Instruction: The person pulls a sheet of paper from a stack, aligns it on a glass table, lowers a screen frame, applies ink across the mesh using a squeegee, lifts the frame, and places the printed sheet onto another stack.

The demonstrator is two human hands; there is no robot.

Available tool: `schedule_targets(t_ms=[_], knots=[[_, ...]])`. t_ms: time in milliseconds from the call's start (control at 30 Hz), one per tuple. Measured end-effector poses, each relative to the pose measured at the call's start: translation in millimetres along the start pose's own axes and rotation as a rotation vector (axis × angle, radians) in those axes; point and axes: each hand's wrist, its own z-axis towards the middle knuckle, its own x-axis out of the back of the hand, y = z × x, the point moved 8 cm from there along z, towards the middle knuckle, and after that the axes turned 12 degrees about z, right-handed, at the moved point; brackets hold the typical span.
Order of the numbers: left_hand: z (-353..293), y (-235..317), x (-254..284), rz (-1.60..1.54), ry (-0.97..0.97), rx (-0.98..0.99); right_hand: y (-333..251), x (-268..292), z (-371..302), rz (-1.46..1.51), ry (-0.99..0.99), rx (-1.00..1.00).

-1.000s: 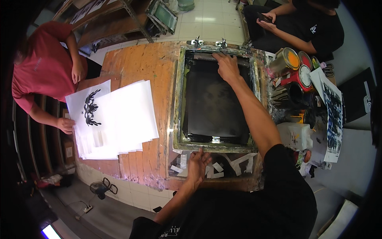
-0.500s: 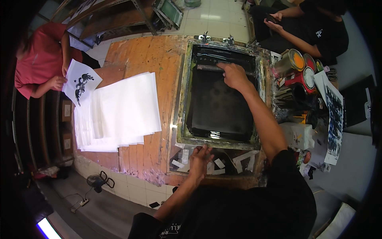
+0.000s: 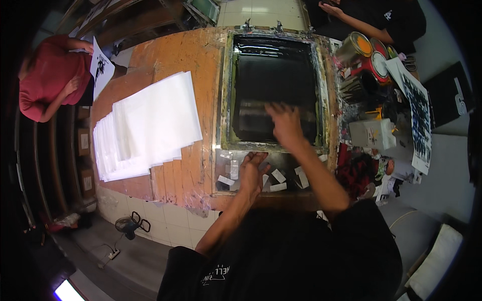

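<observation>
A screen printing frame [image 3: 225, 108] with a dark, ink-wet mesh lies on the wooden table in front of me. My right hand [image 3: 287, 124] reaches over it, fingers around a squeegee [image 3: 251, 108] that lies across the mesh; motion smears both somewhat. At the frame's near edge, my left hand [image 3: 252, 173] has its fingers curled up against the rim. Black ink glistens along the mesh's far end. Beneath and in front of the frame lies a base board [image 3: 241, 186] with several strips of pale tape.
A fanned stack of white sheets [image 3: 160, 118] lies left. Beyond it, a person in a red shirt [image 3: 55, 75] holds a printed sheet [image 3: 102, 67]. Paint cans [image 3: 359, 46] and a tissue box [image 3: 369, 134] crowd the right side. Hinge clamps [image 3: 247, 26] hold the far edge. Another person [image 3: 396, 22] sits far right.
My right hand has drawn the squeegee from the far end toward me, past mid-mesh. My left hand stays at the near rim. The person in red has moved the printed sheet up and away from the stack.
</observation>
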Motion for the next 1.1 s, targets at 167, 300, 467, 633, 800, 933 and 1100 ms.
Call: schedule_targets(t_ms=[167,300,467,633,800,933,1100], knots=[[19.8,-17.6,13.6,-0.047,-0.005,-0.021,-40.0,3.7,-69.8,0.047,-0.122,-0.069],[27.0,-18.0,12.8,-0.088,0.030,-0.009,-14.1,-0.4,-44.7,0.234,-0.253,-0.174],[30.9,-19.0,13.4,-0.142,0.080,0.012,-8.1,-4.1,-46.2,0.282,-0.245,-0.185],[33.5,-25.1,15.2,-0.140,0.033,-0.005,-28.5,-23.8,-79.3,0.052,-0.082,-0.078],[26.3,-16.9,4.9,-0.167,0.050,-0.031,-8.8,-33.7,-50.8,0.011,0.004,-0.027],[23.7,-19.0,8.3,-0.107,0.010,-0.011,6.3,-26.7,-4.2,-0.030,0.129,0.009],[23.0,-17.8,8.4,-0.076,0.028,0.003,45.6,-15.0,80.2,-0.056,0.193,0.039]])
